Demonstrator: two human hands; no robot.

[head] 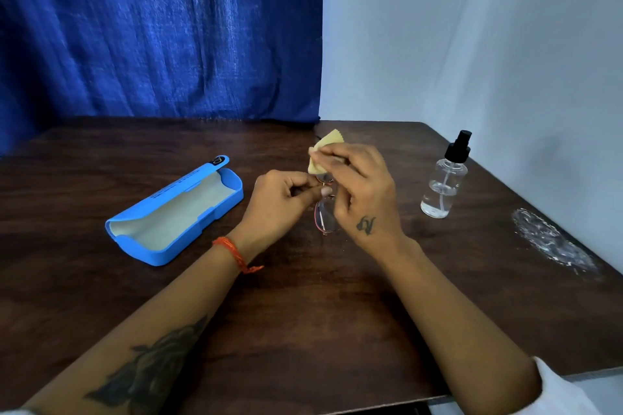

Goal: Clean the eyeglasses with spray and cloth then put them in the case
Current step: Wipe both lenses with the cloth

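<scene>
Thin-rimmed eyeglasses (324, 216) with clear lenses are held upright above the middle of the table. My left hand (279, 202) pinches them near the bridge. My right hand (362, 185) presses a small yellow cloth (321, 149) against the upper lens, which the cloth and fingers mostly hide. The lower lens shows between my two hands. A blue glasses case (141, 241) lies open on the left, its pale lining facing up. A clear spray bottle (444, 180) with a black pump top stands to the right of my hands.
The dark wooden table (320, 296) runs to a blue curtain (158, 30) at the back and a white wall (472, 37) on the right. A whitish scuffed patch (553, 242) marks the table near its right edge.
</scene>
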